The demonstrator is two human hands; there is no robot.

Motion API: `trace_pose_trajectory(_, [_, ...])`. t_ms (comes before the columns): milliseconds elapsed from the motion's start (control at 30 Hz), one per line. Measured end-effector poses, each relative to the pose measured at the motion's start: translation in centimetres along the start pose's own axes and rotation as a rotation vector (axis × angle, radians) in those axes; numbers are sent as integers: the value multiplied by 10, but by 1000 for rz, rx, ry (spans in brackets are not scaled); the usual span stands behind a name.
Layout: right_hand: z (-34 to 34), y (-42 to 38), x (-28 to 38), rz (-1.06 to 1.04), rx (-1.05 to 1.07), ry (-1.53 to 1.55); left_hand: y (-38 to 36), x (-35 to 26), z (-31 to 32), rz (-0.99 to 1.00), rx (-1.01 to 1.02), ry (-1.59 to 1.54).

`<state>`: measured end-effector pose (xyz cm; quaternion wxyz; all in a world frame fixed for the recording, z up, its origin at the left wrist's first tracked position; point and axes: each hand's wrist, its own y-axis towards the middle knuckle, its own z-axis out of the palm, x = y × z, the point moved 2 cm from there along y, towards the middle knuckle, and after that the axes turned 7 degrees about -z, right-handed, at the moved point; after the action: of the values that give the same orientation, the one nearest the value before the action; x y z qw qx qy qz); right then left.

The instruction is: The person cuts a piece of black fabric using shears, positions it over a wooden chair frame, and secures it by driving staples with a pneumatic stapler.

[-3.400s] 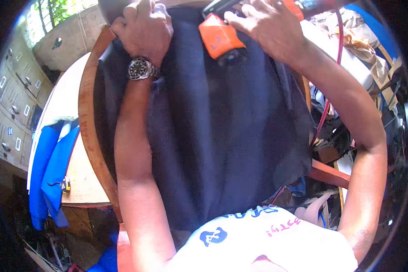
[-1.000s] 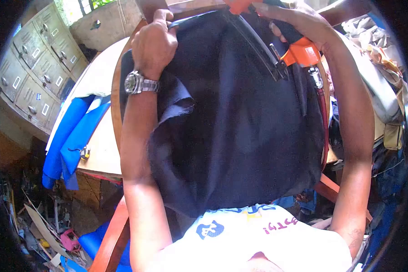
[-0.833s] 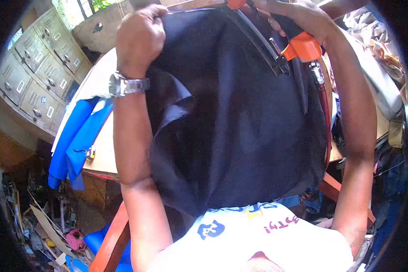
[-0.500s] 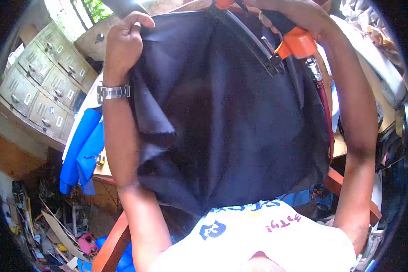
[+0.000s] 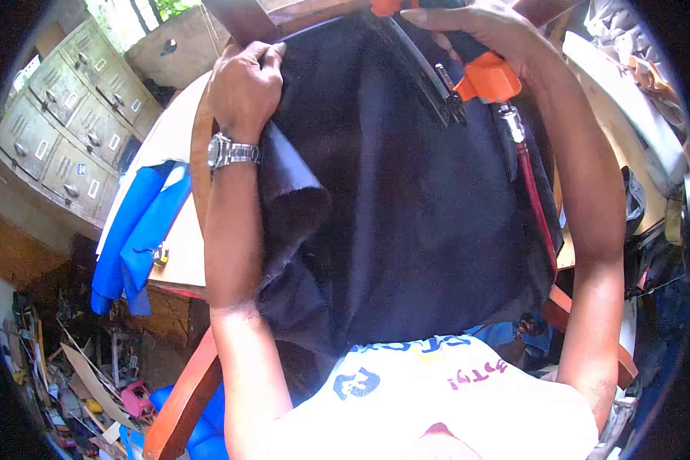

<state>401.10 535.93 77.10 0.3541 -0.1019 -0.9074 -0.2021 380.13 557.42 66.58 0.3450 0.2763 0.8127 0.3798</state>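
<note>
Shifted rightward, the left hand (image 5: 244,86) pinches the black cloth (image 5: 422,207) at eleven o'clock; the right hand's (image 5: 487,29) grip wraps the stapler (image 5: 491,77), one o'clock.

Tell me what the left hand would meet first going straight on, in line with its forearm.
Probably the dark wooden bar just beyond the left hand, though depth is hard to judge here.
</note>
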Motion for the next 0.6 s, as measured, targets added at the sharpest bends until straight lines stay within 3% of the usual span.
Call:
trace_pose_trajectory(67, [4,7,-17,-86,6,47,1,-3,7,-72,-68,85])
trace_pose_trajectory(167, [15,17,-14,-91,-18,128,1,-1,17,12,-266,219])
trace_pose_trajectory(267, [34,15,5,38,-59,105,1,2,28,-24,-320,239])
trace_pose_trajectory(367, [49,26,-1,-112,-23,208,5,5,38,-71,-321,219])
trace_pose_trajectory(600, [60,34,3,-123,-9,99,4,5,45,-51,-428,194])
